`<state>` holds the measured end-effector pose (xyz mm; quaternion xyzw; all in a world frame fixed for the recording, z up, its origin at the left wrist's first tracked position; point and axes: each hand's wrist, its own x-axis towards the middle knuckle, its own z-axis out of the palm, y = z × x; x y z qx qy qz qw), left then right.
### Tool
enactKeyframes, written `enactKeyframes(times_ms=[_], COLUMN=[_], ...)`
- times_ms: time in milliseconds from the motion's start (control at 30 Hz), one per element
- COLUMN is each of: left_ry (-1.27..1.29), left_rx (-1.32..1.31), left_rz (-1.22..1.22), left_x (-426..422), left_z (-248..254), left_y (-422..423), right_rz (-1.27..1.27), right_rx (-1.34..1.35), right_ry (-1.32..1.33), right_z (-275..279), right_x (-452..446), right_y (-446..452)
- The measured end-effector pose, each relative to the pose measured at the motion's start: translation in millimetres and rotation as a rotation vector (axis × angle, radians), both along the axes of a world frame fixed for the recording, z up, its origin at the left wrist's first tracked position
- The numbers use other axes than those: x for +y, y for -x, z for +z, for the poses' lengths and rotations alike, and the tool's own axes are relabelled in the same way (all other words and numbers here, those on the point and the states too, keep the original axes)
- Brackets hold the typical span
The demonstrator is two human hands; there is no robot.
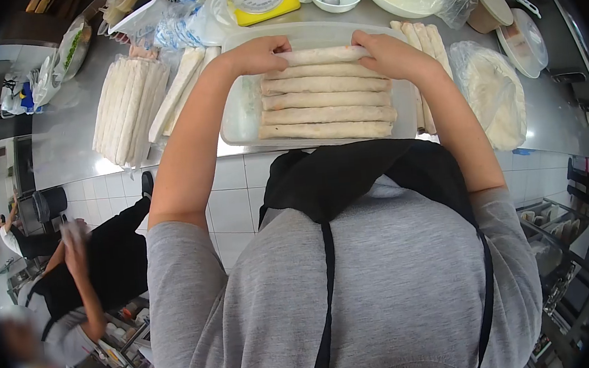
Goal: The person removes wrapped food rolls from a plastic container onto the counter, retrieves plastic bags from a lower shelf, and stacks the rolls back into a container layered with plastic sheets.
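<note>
Roll-positioning step, by looks: left hand (263, 55) and right hand (390, 54) pinching opposite ends of long, pale, cylindrical roll (325, 56), in translucent plastic tub (243, 122), at far end of cream-coloured row (326, 100). Clean release calls for level ends, light fingers.

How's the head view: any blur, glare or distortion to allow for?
Head view: wide-angle distortion, black corners, outer objects bent; head view: glare on the steel table near its front edge; head view: co-worker's hands blurred at left, but left hand, right hand and held roll fairly clear.
</note>
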<state>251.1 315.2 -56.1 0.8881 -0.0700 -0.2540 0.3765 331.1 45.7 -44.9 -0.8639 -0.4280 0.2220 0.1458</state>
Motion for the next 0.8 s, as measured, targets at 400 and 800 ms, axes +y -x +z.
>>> enactKeyframes(times_ms=[400, 800], left_ry=[-0.207, -0.356], left_rx=[-0.153, -0.560], left_rz=[-0.061, -0.157], left_x=[-21, -41], left_z=[-2, -10], left_y=[4, 6], right_rz=[-0.090, 0.058], right_rx=[-0.267, -0.681], right_ry=[0.231, 0.234], right_z=[-2, -3], right_x=[8, -2], right_y=[20, 26])
